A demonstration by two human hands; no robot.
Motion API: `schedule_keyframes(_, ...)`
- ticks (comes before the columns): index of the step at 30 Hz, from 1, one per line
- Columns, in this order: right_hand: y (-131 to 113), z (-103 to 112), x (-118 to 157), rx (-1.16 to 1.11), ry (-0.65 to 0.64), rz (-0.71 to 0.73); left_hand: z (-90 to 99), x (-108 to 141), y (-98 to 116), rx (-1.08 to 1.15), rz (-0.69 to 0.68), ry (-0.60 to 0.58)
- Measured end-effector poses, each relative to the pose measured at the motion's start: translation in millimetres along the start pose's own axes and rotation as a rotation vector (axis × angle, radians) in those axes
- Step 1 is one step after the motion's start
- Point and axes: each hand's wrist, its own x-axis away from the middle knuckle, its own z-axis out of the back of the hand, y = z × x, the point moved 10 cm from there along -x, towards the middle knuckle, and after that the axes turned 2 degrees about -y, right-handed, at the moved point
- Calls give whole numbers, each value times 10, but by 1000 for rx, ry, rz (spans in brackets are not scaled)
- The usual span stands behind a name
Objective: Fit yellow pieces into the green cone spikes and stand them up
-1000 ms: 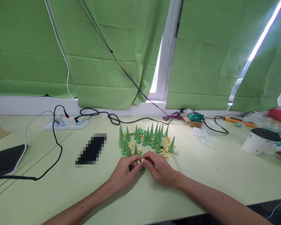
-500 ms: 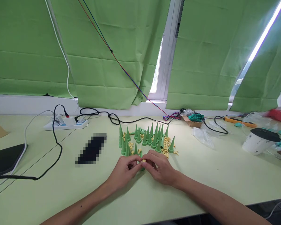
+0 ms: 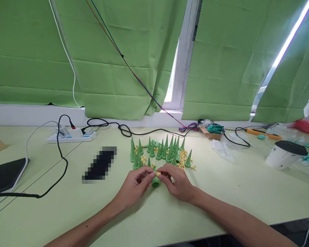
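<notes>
Fingertips of my left hand (image 3: 135, 185) and my right hand (image 3: 179, 183) almost meet at the middle of the table. Between them shows a small yellow piece (image 3: 158, 174), pinched by my right hand. My left thumb and forefinger are pressed together; what they hold, if anything, is too small to make out. Just below the fingertips a green cone-shaped piece (image 3: 156, 183) lies with its round open base towards me. Several green cones (image 3: 169, 156) stand upright behind my hands, with small yellow pieces (image 3: 182, 161) scattered among them.
A black, pixelated flat object (image 3: 100, 164) lies left of the cones. Behind it are a power strip (image 3: 84, 137) and black cables. On the right stand a white cup (image 3: 283, 157) and a small cardboard box (image 3: 211, 133), with clear plastic (image 3: 223, 150) near the box.
My fingertips have drawn slightly apart, and the open base of the green cone below them now shows more fully. The standing cones look unchanged.
</notes>
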Motion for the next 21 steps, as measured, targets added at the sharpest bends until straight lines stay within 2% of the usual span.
schedule_keyframes(9,79,-49,36,53,-6,-28,107,50,115,-293,-116,123)
schedule_keyframes(21,118,-28,41,54,10,-68,134,61,147,-382,-166,175)
